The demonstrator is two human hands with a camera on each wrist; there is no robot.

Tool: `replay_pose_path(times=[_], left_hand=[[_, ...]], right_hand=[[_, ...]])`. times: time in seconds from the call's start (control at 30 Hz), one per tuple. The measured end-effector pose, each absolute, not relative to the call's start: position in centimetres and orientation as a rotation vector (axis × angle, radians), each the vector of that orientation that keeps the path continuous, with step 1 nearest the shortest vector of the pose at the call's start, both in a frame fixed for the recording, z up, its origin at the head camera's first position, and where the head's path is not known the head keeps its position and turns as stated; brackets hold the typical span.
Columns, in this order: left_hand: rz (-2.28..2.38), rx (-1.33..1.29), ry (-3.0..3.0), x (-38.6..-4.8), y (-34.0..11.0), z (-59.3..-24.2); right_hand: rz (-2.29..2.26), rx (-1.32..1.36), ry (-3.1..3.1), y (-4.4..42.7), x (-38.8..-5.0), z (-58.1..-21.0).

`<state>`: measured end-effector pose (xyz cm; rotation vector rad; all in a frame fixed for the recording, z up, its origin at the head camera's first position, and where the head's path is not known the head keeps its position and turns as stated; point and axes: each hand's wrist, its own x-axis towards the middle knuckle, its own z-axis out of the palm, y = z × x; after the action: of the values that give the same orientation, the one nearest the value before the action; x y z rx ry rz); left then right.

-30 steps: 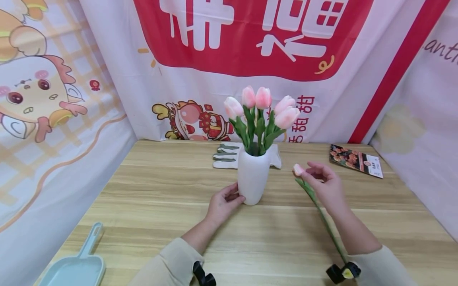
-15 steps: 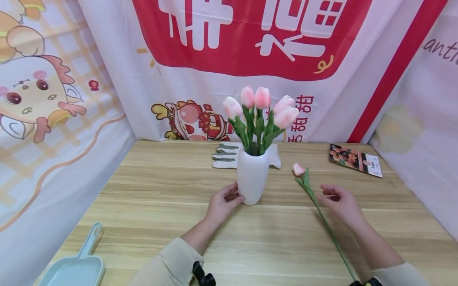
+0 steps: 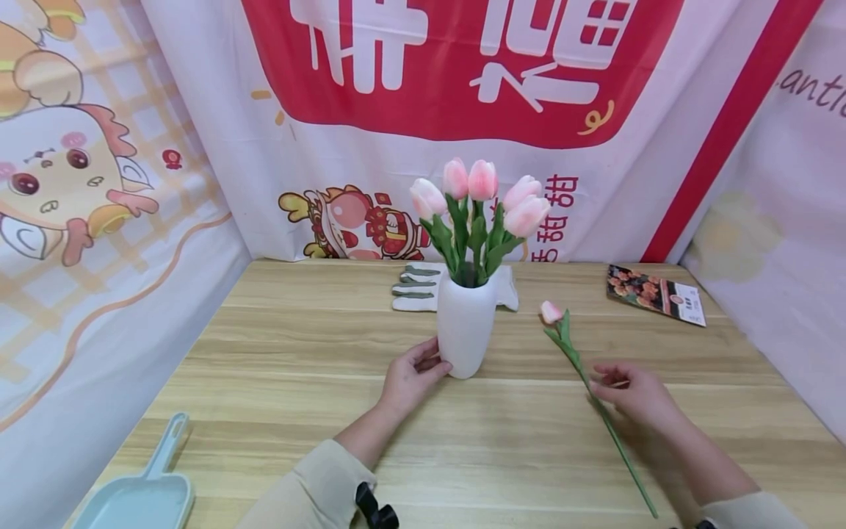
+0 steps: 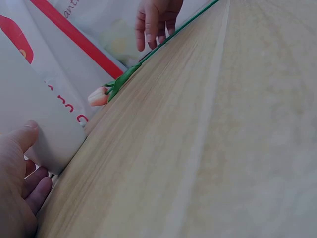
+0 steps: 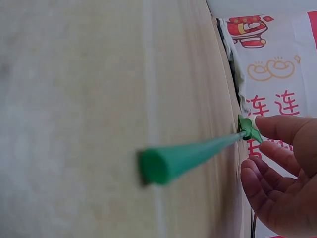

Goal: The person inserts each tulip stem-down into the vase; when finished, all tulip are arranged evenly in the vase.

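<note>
A white vase (image 3: 465,330) stands upright on the wooden table, holding several pink tulips (image 3: 482,180) with green leaves. At its base, my left hand (image 3: 411,378) holds the vase's left side, thumb in front; the left wrist view shows the thumb (image 4: 27,134) against the wall and the other fingers bent low beside it. A single pink tulip (image 3: 604,415) lies on the table to the right, bloom pointing away. My right hand (image 3: 637,397) is beside its stem, fingers loosely bent. In the right wrist view, the thumb and fingers are apart, with no grip on the stem (image 5: 198,156).
White gloves with grey-green fingers (image 3: 416,286) lie behind the vase. A flower-printed packet (image 3: 657,295) rests at the back right. The light blue dustpan-shaped scoop (image 3: 142,492) is at the front left. Printed cloths (image 3: 370,139) hang around the table's back and sides.
My right hand has let go of the lone tulip's bloom and moved back toward me along the stem. My left hand stays at the vase.
</note>
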<state>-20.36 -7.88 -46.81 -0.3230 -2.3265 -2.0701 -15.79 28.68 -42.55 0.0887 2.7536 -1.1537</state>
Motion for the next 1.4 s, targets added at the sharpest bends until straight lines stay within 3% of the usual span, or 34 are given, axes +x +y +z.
replay_pose_path(times=[0.6, 1.4], left_hand=[[-2.050, -0.320, -2.335, -20.4, -7.9, -46.6], [-2.048, -0.317, -2.330, -20.4, -7.9, -46.7]], right_hand=[[-1.036, 0.013, 2.790, 28.3, -16.3, -43.3], [-1.276, 0.238, 2.633, 27.8, -16.3, -43.0]])
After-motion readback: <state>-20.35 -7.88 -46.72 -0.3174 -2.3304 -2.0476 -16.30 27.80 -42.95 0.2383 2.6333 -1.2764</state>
